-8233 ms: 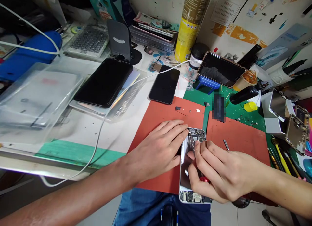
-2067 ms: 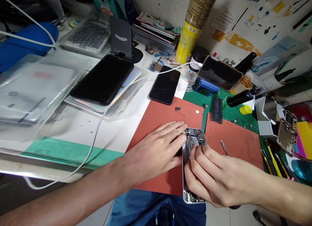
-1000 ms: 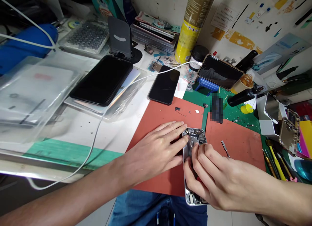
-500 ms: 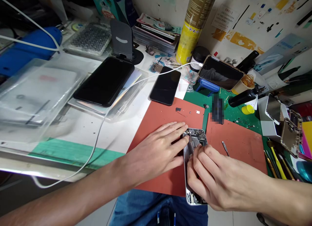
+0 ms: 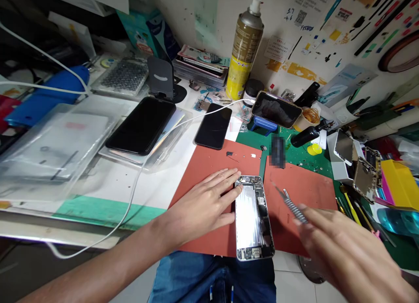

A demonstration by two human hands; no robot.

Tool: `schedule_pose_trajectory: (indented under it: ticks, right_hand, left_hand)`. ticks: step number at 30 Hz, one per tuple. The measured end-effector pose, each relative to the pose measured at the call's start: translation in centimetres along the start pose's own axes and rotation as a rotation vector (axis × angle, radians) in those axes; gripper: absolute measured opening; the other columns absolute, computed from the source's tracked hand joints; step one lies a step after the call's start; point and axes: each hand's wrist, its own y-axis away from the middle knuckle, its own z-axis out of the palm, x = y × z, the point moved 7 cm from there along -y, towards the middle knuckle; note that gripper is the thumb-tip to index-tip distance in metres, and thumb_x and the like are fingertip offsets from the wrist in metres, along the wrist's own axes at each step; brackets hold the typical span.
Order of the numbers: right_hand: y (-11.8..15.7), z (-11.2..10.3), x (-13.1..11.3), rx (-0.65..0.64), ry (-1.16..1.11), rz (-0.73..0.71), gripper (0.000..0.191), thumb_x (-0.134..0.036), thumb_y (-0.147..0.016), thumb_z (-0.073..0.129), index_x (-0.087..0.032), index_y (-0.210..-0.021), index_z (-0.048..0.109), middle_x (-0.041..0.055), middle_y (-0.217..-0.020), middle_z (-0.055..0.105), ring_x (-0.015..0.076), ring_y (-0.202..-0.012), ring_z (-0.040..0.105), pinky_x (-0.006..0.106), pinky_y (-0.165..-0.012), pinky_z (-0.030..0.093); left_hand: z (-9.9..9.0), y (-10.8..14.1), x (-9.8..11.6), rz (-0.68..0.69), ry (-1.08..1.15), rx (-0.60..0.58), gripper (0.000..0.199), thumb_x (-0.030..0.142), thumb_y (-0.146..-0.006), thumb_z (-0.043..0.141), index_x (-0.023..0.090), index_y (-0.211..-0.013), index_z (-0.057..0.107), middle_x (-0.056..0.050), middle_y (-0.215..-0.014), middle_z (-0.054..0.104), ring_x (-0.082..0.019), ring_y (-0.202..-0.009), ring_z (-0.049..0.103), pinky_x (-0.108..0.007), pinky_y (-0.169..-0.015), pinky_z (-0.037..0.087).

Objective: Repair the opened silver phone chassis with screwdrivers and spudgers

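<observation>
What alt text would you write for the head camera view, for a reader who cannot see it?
An opened phone housing lies on a red mat, its inner parts showing. The left hand rests with its fingertips at the housing's edge, and the blurred right hand is near a slim metal tool.

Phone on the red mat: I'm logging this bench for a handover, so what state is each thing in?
open phone housing: flat, inner side up, circuit parts exposed
left hand: open, resting on the red mat, fingertips at the housing's edge
right hand: raised, fingers extended, blurred
knurled metal tool: by the right fingers, blurred, contact unclear
phone on blue stand: propped up, screen dark
black phone: lying flat, screen dark
spray can: upright
</observation>
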Motion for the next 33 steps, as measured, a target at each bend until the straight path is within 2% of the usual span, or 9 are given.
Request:
schedule_pose_trajectory:
  ticks: [3, 6, 12, 17, 19, 21, 23, 26, 33]
  right_hand:
    - [6.0, -0.5, 3.1, 0.193, 0.216, 0.423, 0.01, -0.029, -0.107, 0.067, -0.021, -0.101, 0.067, 0.0082, -0.099, 0.084, 0.0183, -0.071, 0.076, 0.03, -0.059, 0.052]
    - [11.7, 1.3, 4.7, 0.282, 0.359, 0.707, 0.014, -0.033, -0.102, 0.076, -0.02, -0.105, 0.071, 0.0056, -0.096, 0.083, 0.0189, -0.071, 0.077, 0.029, -0.061, 0.05]
    - [14.4, 5.2, 6.0, 0.211, 0.49, 0.671, 0.016, -0.026, -0.104, 0.072, -0.013, -0.112, 0.073, 0.0092, -0.092, 0.08, 0.0241, -0.078, 0.075, 0.033, -0.073, 0.055]
    - [13.4, 4.2, 4.9, 0.245, 0.364, 0.682, 0.015, -0.028, -0.104, 0.07, -0.014, -0.106, 0.075, 0.013, -0.1, 0.081, 0.029, -0.088, 0.074, 0.041, -0.087, 0.057]
    - [13.3, 3.6, 3.2, 0.346, 0.175, 0.839, 0.018, -0.034, -0.102, 0.074, -0.017, -0.103, 0.078, 0.0114, -0.096, 0.081, 0.0267, -0.082, 0.075, 0.039, -0.083, 0.059]
    - [13.3, 5.2, 1.3, 0.392, -0.299, 1.104, 0.028, -0.045, -0.101, 0.073, -0.019, -0.106, 0.079, 0.0091, -0.085, 0.08, 0.0212, -0.063, 0.07, 0.032, -0.059, 0.056]
    - [12.1, 9.2, -1.5, 0.278, -0.938, 1.341, 0.047, -0.059, -0.1, 0.07, -0.018, -0.121, 0.075, 0.0071, -0.077, 0.077, 0.0193, -0.05, 0.063, 0.029, -0.042, 0.046]
    - [8.7, 12.6, -5.4, 0.148, -1.547, 1.465, 0.058, -0.069, -0.095, 0.072, -0.014, -0.114, 0.074, 0.0053, -0.062, 0.071, 0.0164, -0.046, 0.06, 0.025, -0.046, 0.047]
    - [6.7, 13.0, -6.3, 0.266, -1.736, 1.407, 0.055, -0.066, -0.092, 0.078, -0.012, -0.105, 0.076, 0.0087, -0.074, 0.076, 0.0142, -0.056, 0.066, 0.021, -0.052, 0.049]
  left_hand:
    - [0.2, 0.3, -0.2, -0.012, 0.036, -0.011, 0.063, 0.047, -0.093, 0.083, 0.01, -0.14, 0.064, -0.026, -0.163, 0.052, -0.04, -0.155, 0.048, -0.057, -0.128, 0.045]
    - [0.2, 0.5, -0.3, -0.009, 0.061, -0.004, 0.07, 0.053, -0.094, 0.081, 0.011, -0.146, 0.061, -0.026, -0.166, 0.047, -0.04, -0.158, 0.042, -0.058, -0.13, 0.041]
    - [0.4, 0.5, -0.2, 0.007, 0.033, -0.022, 0.073, 0.056, -0.095, 0.078, 0.007, -0.147, 0.06, -0.029, -0.166, 0.045, -0.041, -0.159, 0.04, -0.059, -0.129, 0.042]
    - [0.4, 0.7, -0.4, -0.014, 0.053, -0.025, 0.073, 0.053, -0.094, 0.081, 0.01, -0.149, 0.059, -0.026, -0.168, 0.044, -0.039, -0.161, 0.037, -0.058, -0.13, 0.041]
    - [0.5, 0.8, -0.5, -0.028, 0.064, -0.038, 0.072, 0.05, -0.092, 0.083, 0.011, -0.148, 0.06, -0.026, -0.168, 0.044, -0.039, -0.161, 0.038, -0.059, -0.129, 0.042]
    - [0.5, 0.8, -0.7, -0.051, 0.092, -0.048, 0.071, 0.047, -0.091, 0.085, 0.013, -0.148, 0.06, -0.024, -0.169, 0.044, -0.038, -0.161, 0.038, -0.059, -0.129, 0.041]
    - [0.7, 0.7, -0.8, -0.07, 0.111, -0.054, 0.073, 0.046, -0.088, 0.087, 0.013, -0.148, 0.06, -0.024, -0.169, 0.044, -0.037, -0.16, 0.039, -0.059, -0.129, 0.041]
    - [0.8, 0.4, -1.0, -0.089, 0.135, -0.055, 0.075, 0.046, -0.086, 0.088, 0.013, -0.148, 0.061, -0.024, -0.167, 0.046, -0.038, -0.159, 0.042, -0.06, -0.128, 0.042]
    - [-1.4, 1.7, -0.7, -0.278, 0.368, -0.059, 0.072, 0.021, -0.106, 0.056, 0.031, -0.172, 0.031, -0.011, -0.179, 0.028, -0.028, -0.164, 0.031, -0.053, -0.13, 0.04]
